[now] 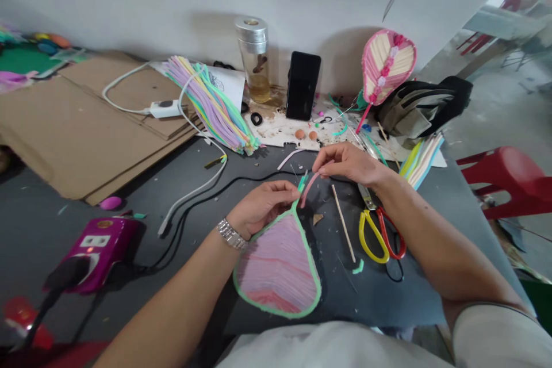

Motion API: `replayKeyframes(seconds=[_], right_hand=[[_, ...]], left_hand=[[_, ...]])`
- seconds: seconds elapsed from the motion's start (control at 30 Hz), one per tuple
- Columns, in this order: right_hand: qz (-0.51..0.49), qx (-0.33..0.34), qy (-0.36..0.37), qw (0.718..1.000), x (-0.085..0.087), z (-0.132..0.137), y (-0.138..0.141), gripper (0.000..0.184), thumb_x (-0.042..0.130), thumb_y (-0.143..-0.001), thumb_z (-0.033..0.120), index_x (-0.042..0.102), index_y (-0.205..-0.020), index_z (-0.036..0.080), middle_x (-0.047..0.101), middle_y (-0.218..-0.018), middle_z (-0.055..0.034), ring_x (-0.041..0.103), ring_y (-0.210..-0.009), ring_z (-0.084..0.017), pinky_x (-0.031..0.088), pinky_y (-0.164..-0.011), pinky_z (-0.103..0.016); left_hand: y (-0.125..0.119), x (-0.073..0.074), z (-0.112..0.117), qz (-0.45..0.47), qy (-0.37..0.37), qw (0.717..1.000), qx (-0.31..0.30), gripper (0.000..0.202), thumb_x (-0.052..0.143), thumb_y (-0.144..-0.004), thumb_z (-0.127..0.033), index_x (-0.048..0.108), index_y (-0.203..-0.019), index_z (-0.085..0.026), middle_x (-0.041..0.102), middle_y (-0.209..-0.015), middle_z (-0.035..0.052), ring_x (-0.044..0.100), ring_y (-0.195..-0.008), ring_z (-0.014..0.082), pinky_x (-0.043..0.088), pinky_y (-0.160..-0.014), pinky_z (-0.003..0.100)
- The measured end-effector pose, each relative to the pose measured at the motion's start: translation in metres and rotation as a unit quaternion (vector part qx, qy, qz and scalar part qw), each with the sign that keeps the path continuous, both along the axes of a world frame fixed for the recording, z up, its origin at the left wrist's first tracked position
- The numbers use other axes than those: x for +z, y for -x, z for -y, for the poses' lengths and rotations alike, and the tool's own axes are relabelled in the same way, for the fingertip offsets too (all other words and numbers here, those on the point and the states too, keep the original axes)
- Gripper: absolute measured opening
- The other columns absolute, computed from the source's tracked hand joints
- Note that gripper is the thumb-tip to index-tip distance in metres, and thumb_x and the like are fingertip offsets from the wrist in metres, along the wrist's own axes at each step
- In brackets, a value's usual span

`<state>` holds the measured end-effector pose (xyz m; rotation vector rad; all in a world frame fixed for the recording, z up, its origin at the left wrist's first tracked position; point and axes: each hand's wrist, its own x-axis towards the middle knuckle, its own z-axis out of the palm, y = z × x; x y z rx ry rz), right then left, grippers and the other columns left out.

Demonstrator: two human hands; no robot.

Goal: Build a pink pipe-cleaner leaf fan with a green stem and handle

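My left hand (269, 204) pinches the neck of a leaf-shaped fan (280, 264), which has a pink and lilac striped face and a green fuzzy rim. The fan lies wide end towards me, its green-wrapped stem pointing away. Just right of the stem, my right hand (345, 162) holds a short pink pipe cleaner (309, 188) between thumb and fingers, its lower end hanging beside the fan's neck. A thin wooden stick (344, 223) and scissors (374, 236) with one yellow and one red handle lie to the right, partly under my right forearm.
Behind are a bundle of pipe cleaners (211, 106), a glass bottle (257, 63), a phone (303, 86) and an upright pink fan (388, 66). Cardboard sheets (99, 126) and a purple power socket (97, 253) with cables occupy the left. A red stool (509, 178) stands beyond the right edge.
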<state>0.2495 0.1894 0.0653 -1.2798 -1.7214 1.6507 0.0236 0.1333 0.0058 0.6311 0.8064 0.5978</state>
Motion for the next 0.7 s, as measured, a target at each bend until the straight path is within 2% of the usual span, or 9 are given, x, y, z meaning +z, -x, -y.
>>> replayKeyframes(seconds=[0.13, 0.23, 0.33, 0.4, 0.47, 0.6, 0.7], right_hand=[[-0.016, -0.046, -0.006, 0.999, -0.002, 0.001, 0.004, 0.011, 0.076, -0.061, 0.021, 0.073, -0.071, 0.018, 0.069, -0.062, 0.0025, 0.059, -0.058, -0.010, 0.045, -0.059, -0.023], [-0.057, -0.093, 0.039, 0.993, -0.006, 0.006, 0.007, 0.016, 0.080, -0.060, 0.022, 0.073, -0.073, 0.018, 0.069, -0.062, 0.0018, 0.060, -0.058, -0.010, 0.045, -0.059, -0.023], [-0.136, -0.155, 0.099, 0.974, -0.013, 0.015, 0.011, 0.020, 0.084, -0.059, 0.025, 0.071, -0.073, 0.018, 0.069, -0.065, 0.0021, 0.059, -0.059, -0.009, 0.047, -0.060, -0.023], [-0.167, -0.180, 0.111, 0.963, -0.018, 0.022, 0.014, 0.022, 0.086, -0.059, 0.027, 0.071, -0.072, 0.018, 0.069, -0.069, 0.0021, 0.058, -0.060, -0.008, 0.047, -0.061, -0.023], [-0.173, -0.193, 0.086, 0.962, -0.022, 0.028, 0.016, 0.024, 0.087, -0.060, 0.031, 0.071, -0.073, 0.018, 0.070, -0.074, 0.0013, 0.058, -0.062, -0.008, 0.046, -0.059, -0.022], [-0.140, -0.212, -0.031, 0.967, -0.028, 0.037, 0.018, 0.028, 0.087, -0.065, 0.038, 0.069, -0.075, 0.018, 0.066, -0.071, 0.0026, 0.054, -0.059, -0.008, 0.044, -0.055, -0.021], [-0.107, -0.224, -0.083, 0.965, -0.028, 0.041, 0.019, 0.031, 0.083, -0.071, 0.044, 0.065, -0.078, 0.019, 0.067, -0.070, 0.0017, 0.060, -0.058, -0.010, 0.047, -0.053, -0.022]], left_hand=[[0.000, 0.001, 0.001, 0.016, 0.027, 0.999, -0.003, 0.032, 0.090, -0.063, -0.030, 0.064, -0.072, -0.014, 0.076, -0.079, 0.0073, 0.073, -0.076, 0.0188, 0.052, -0.080, 0.029], [0.000, 0.001, 0.001, 0.008, 0.029, 1.000, -0.008, 0.031, 0.090, -0.064, -0.030, 0.064, -0.073, -0.014, 0.076, -0.080, 0.0080, 0.072, -0.073, 0.0178, 0.051, -0.076, 0.028], [0.000, 0.000, 0.001, 0.007, 0.013, 1.000, -0.007, 0.030, 0.088, -0.066, -0.029, 0.064, -0.071, -0.013, 0.075, -0.078, 0.0063, 0.069, -0.069, 0.0150, 0.050, -0.072, 0.026], [-0.001, -0.001, 0.001, 0.009, 0.004, 1.000, -0.006, 0.029, 0.088, -0.068, -0.029, 0.064, -0.071, -0.014, 0.074, -0.076, 0.0053, 0.068, -0.068, 0.0144, 0.050, -0.070, 0.025], [-0.001, -0.002, 0.001, 0.008, 0.004, 1.000, -0.006, 0.028, 0.088, -0.067, -0.029, 0.064, -0.071, -0.014, 0.074, -0.075, 0.0054, 0.068, -0.067, 0.0144, 0.051, -0.070, 0.025], [-0.002, -0.002, 0.002, 0.012, 0.020, 1.000, -0.003, 0.031, 0.090, -0.065, -0.029, 0.064, -0.073, -0.014, 0.075, -0.075, 0.0067, 0.070, -0.068, 0.0164, 0.052, -0.071, 0.026], [-0.002, -0.001, 0.002, 0.017, 0.032, 0.999, -0.006, 0.032, 0.090, -0.065, -0.030, 0.063, -0.074, -0.014, 0.076, -0.077, 0.0086, 0.073, -0.071, 0.0195, 0.054, -0.072, 0.028]])
